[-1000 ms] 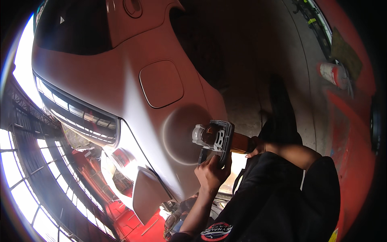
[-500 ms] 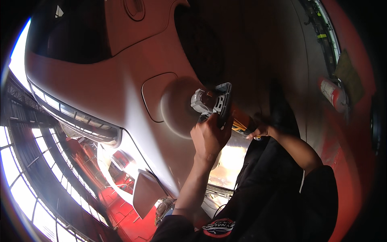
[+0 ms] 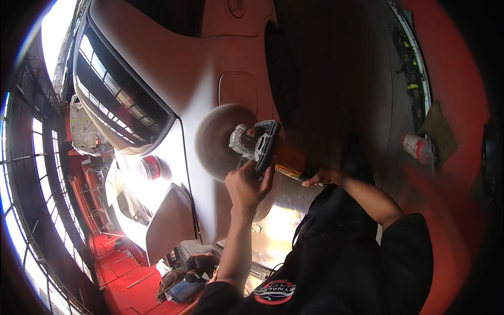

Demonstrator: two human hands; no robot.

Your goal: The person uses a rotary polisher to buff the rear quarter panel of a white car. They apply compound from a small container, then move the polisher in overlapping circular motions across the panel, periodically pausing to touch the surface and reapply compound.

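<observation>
In the middle of the view, a rotary polisher [image 3: 290, 160] with an orange and grey body presses its round pad [image 3: 210, 143] against the side panel of a light-coloured car [image 3: 191, 86]. The pad is blurred, as if spinning. My left hand [image 3: 244, 185] is wrapped round the black front handle beside the polisher's head. Farther back, my right hand [image 3: 323, 177] grips the rear end of the body, its fingers partly in shadow. Just beyond the pad lies the fuel flap [image 3: 237, 88], closed. The dark wheel arch [image 3: 281, 71] is to the right of it.
An open, light-coloured panel [image 3: 170, 223] sticks out at the car's rear on the left. Another person [image 3: 194, 270] is low down near the red floor [image 3: 126, 294]. On the right stand a red and white container [image 3: 416, 147] and a dark strip-shaped part [image 3: 409, 68].
The polisher and both hands have moved left across the panel, toward the car's rear edge. The view has shifted too, showing more rear window and the other person.
</observation>
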